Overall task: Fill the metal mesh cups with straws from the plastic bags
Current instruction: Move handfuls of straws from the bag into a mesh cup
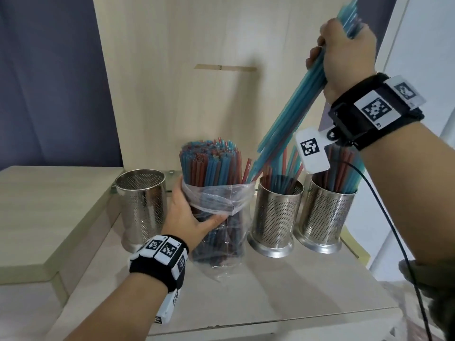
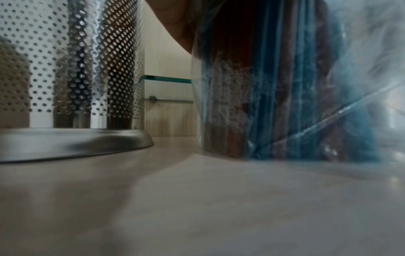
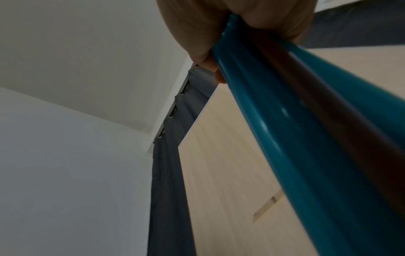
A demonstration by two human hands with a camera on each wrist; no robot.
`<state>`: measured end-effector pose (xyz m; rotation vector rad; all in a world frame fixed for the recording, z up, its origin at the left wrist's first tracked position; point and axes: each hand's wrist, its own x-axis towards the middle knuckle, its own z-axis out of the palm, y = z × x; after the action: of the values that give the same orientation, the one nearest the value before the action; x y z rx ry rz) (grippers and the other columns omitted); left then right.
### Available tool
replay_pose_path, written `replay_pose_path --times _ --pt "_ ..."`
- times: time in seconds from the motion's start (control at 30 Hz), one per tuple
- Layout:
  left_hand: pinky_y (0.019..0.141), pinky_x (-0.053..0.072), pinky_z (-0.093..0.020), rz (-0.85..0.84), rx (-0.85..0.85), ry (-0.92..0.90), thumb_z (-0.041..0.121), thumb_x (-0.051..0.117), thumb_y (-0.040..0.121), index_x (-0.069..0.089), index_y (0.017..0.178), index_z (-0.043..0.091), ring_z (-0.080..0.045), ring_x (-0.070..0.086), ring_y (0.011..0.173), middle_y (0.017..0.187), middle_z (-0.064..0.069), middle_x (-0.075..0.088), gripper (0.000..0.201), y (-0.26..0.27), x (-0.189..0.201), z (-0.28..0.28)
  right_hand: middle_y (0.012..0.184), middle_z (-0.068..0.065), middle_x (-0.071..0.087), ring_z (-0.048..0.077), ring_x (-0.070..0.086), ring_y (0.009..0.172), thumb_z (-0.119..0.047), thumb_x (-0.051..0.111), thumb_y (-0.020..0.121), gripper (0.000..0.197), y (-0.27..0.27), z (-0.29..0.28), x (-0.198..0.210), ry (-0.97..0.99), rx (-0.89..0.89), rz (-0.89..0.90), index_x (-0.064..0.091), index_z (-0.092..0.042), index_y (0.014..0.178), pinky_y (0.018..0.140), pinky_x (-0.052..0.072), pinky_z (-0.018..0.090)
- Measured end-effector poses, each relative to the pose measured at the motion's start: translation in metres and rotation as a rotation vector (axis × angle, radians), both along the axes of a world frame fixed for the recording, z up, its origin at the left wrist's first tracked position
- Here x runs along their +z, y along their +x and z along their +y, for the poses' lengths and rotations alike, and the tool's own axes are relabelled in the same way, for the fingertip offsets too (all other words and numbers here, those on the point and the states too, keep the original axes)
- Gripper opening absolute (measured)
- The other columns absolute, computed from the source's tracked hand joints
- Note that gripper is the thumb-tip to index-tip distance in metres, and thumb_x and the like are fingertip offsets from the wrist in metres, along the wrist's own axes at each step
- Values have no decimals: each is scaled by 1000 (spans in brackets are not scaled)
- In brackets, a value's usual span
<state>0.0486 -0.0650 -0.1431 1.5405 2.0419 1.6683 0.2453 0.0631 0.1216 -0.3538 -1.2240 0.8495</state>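
A clear plastic bag [image 1: 219, 200] packed with upright blue and red straws [image 1: 209, 161] stands on the shelf, and my left hand [image 1: 194, 217] grips it round the middle. In the left wrist view the bag [image 2: 285, 97] fills the right side. My right hand [image 1: 342, 52] is raised high and holds a slanted bundle of mostly blue straws [image 1: 290, 119], whose lower ends reach down between the bag's top and the middle cup. From the right wrist view the bundle [image 3: 295, 121] runs out of my fist. Three metal mesh cups stand in a row: the left cup [image 1: 141, 205] looks empty, the middle cup [image 1: 277, 215] and right cup [image 1: 325, 215] hold straws.
A pale wooden back panel [image 1: 197, 82] rises behind the cups. The left cup's base [image 2: 72, 143] sits close to my left wrist. A lower wooden step [image 1: 49, 217] lies to the left. A black cable [image 1: 398, 237] hangs from my right wristband.
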Motion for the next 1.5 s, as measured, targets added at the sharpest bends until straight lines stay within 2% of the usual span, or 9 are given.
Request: replay_pose_path --times 0.2,0.3,0.5,0.7,0.83,1.0,1.17,1.33,1.5 --pt "111 40 -41 0 6 -20 73 75 44 20 148 16 -15 44 133 146 0 44 131 0 0 0 68 2 51 11 51 46 -8 51 89 5 3 22 -26 4 -101 -84 47 -7 92 52 48 27" --pt "111 39 -37 -15 -8 -11 70 76 44 20 148 18 -14 44 133 145 3 44 128 1 2 -1 66 2 49 11 49 45 -7 51 89 5 4 30 -30 -24 -135 -22 47 -10 88 49 45 26" --pt "110 38 -34 0 -6 13 62 82 50 22 146 22 -12 45 131 143 5 44 120 0 1 0 54 -1 47 17 49 45 -10 50 85 6 16 39 2 27 -235 37 45 -8 84 48 44 27" --pt "110 39 -38 5 -11 35 58 85 52 22 146 24 -12 45 131 143 6 44 118 -1 0 2 57 4 38 17 44 43 -10 51 88 17 35 39 38 171 -328 78 37 -12 78 48 42 25" --pt "110 38 -37 2 -9 39 50 88 54 22 146 25 -13 44 131 144 5 43 116 -1 0 2 60 6 40 17 44 44 -9 49 85 14 34 38 42 168 -336 -19 38 -13 77 46 41 24" --pt "107 40 -33 13 -2 41 50 88 53 25 144 23 -10 45 128 141 7 45 114 1 1 1 70 3 54 10 51 45 -11 52 89 6 21 35 23 139 -265 -149 50 -12 94 48 46 24" --pt "104 37 -27 9 -6 47 43 89 55 25 144 23 -6 44 123 134 13 43 111 5 4 -1 72 1 56 10 52 45 -6 57 87 15 8 31 -2 133 -191 -233 50 -19 83 49 48 28" --pt "105 37 -27 10 -11 50 45 89 55 24 144 24 -6 44 124 137 11 44 113 4 5 -1 72 -1 58 6 53 45 -9 59 89 15 -2 36 -27 94 -184 -324 51 -21 84 49 47 23" --pt "105 38 -29 14 1 51 44 89 55 23 145 23 -7 44 125 139 8 44 113 4 3 -1 70 3 59 11 56 47 -12 61 91 11 -14 45 -70 -50 -112 -394 53 -17 86 50 49 24"
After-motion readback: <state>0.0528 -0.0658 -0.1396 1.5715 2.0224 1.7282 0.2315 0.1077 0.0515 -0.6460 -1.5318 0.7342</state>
